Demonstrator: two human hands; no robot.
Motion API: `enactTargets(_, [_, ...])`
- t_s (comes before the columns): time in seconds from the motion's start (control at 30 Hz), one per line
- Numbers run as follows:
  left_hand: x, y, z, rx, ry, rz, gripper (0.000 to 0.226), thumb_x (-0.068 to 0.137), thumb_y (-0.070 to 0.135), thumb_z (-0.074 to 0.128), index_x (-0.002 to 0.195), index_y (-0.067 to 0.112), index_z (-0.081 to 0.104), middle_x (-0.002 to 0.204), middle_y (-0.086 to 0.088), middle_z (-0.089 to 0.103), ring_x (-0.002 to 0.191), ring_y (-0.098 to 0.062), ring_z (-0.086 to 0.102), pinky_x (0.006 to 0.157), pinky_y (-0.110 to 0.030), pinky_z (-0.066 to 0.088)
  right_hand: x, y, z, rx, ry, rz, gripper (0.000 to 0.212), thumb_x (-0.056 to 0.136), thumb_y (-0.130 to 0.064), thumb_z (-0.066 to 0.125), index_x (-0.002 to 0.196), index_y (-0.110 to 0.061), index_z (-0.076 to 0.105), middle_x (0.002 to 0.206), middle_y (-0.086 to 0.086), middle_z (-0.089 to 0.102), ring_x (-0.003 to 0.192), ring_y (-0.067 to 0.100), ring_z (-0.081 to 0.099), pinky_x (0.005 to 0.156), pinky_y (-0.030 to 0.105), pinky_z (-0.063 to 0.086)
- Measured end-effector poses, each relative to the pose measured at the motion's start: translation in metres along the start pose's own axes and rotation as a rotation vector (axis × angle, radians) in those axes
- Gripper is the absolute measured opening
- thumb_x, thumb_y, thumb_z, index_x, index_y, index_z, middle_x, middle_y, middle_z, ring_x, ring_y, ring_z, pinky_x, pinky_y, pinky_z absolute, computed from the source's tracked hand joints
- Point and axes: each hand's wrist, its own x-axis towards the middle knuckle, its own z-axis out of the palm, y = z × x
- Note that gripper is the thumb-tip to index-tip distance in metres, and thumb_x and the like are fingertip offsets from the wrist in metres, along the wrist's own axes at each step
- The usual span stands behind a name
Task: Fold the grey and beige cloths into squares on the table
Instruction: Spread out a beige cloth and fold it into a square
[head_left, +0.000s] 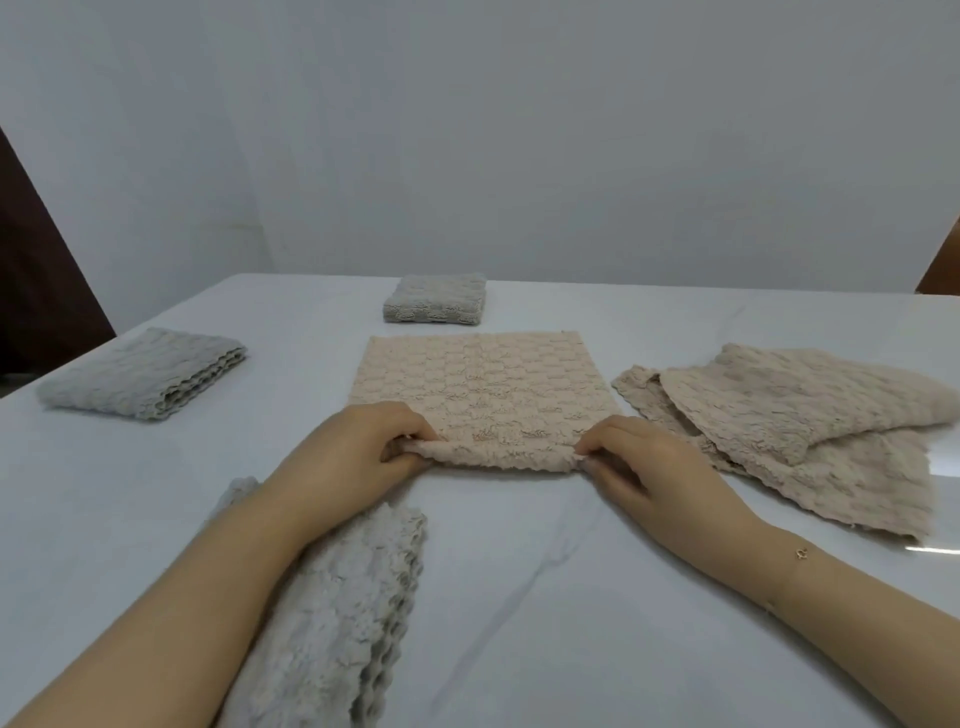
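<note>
A beige cloth (483, 389) lies spread flat in the middle of the table. My left hand (358, 447) pinches its near left corner, and my right hand (639, 462) pinches its near right corner. The near edge is lifted and rolled slightly between both hands. A folded grey cloth (145, 374) lies at the left. A smaller folded grey cloth (436, 299) sits at the back centre. Another grey cloth (337, 613) lies partly under my left forearm. A loose, rumpled beige cloth (810, 415) lies at the right.
The table (545, 597) carries a white cover with faint creases. A pale wall stands right behind the table's far edge. Dark brown surfaces show at the far left and far right edges of the view.
</note>
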Motion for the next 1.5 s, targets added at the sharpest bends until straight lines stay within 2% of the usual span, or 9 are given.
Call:
enactTargets(0.27, [-0.006,0.0,-0.022,-0.572,-0.06,-0.233,0.007,0.08,0.021,0.071,0.085,0.017,0.074,0.073,0.006,0.07,0.065,-0.002,0.06,0.061,-0.011,0.046,-0.004,-0.006,-0.008,0.245,0.053,0.104,0.004,0.094,-0.027,0.054,0.093,-0.028,0.057,0.079,-0.013,0.063,0.077,0.013,0.06,0.069,0.031,0.048])
enactTargets(0.47, [-0.006,0.001,-0.029,-0.598,-0.001,-0.284,0.01,0.081,0.026,0.07,0.086,0.018,0.073,0.059,0.017,0.064,0.053,0.008,0.053,0.052,-0.004,0.037,-0.004,-0.013,-0.017,0.549,0.137,0.202,0.005,0.087,-0.027,0.06,0.089,-0.024,0.064,0.063,-0.002,0.058,0.057,0.006,0.047,0.056,0.014,0.037])
enactTargets(0.7, [-0.006,-0.01,-0.034,-0.655,0.009,-0.284,0.038,0.068,0.058,0.073,0.082,0.023,0.075,0.085,0.007,0.074,0.079,-0.001,0.065,0.078,-0.02,0.042,-0.002,-0.017,-0.035,0.733,-0.007,0.332,0.033,0.064,-0.021,0.077,0.096,-0.021,0.07,0.067,-0.008,0.062,0.059,0.009,0.054,0.054,0.013,0.043])
enactTargets(0.77, [-0.006,-0.015,-0.036,-0.7,0.034,-0.302,0.043,0.062,0.058,0.075,0.082,0.021,0.074,0.083,0.005,0.073,0.076,-0.005,0.063,0.074,-0.02,0.044,-0.001,-0.015,-0.039,0.751,-0.033,0.354,0.031,0.062,-0.015,0.079,0.092,-0.021,0.073,0.08,-0.005,0.07,0.071,0.008,0.062,0.064,0.01,0.048])
enactTargets(0.87, [-0.005,-0.02,-0.038,-0.802,0.042,-0.337,0.054,0.048,0.06,0.08,0.083,0.02,0.073,0.078,0.002,0.07,0.07,-0.007,0.062,0.061,-0.013,0.047,0.008,-0.011,-0.043,0.867,0.011,0.41,0.014,0.07,-0.002,0.073,0.081,-0.012,0.072,0.07,0.002,0.07,0.06,0.01,0.063,0.057,0.013,0.049])
enactTargets(0.93, [0.0,-0.018,-0.042,-0.826,0.042,-0.337,0.055,0.049,0.06,0.083,0.084,0.019,0.073,0.073,0.005,0.068,0.066,-0.005,0.061,0.057,-0.012,0.046,0.018,-0.008,-0.045,0.838,0.084,0.441,0.004,0.078,-0.005,0.07,0.08,-0.007,0.072,0.062,0.004,0.064,0.053,0.007,0.055,0.052,0.011,0.042])
enactTargets(1.07, [0.03,-0.017,-0.057,-0.653,0.034,-0.389,0.022,0.074,0.036,0.075,0.088,0.019,0.073,0.076,0.007,0.072,0.07,-0.004,0.064,0.062,-0.016,0.045,0.041,0.001,-0.047,0.675,0.116,0.474,0.031,0.083,-0.028,0.068,0.085,0.003,0.069,0.079,0.028,0.066,0.066,0.026,0.06,0.06,0.021,0.046])
enactTargets(1.27, [0.079,-0.026,-0.043,-0.528,-0.014,-0.465,0.022,0.081,0.029,0.073,0.09,0.009,0.07,0.072,0.005,0.065,0.055,0.002,0.056,0.045,-0.01,0.038,0.079,0.025,-0.043,0.035,-0.002,0.4,0.045,0.086,-0.034,0.064,0.061,-0.005,0.04,0.058,0.008,0.04,0.056,0.016,0.036,0.052,0.03,0.023])
enactTargets(1.5, [0.1,-0.047,0.016,-0.365,0.157,-0.554,0.038,0.075,0.045,0.074,0.065,0.014,0.054,0.055,0.0,0.057,0.045,-0.014,0.052,0.05,-0.023,0.043,0.075,0.059,-0.01,0.104,0.0,0.451,0.044,0.083,-0.028,0.066,0.058,-0.014,0.032,0.053,-0.001,0.031,0.052,0.012,0.029,0.051,0.027,0.018])
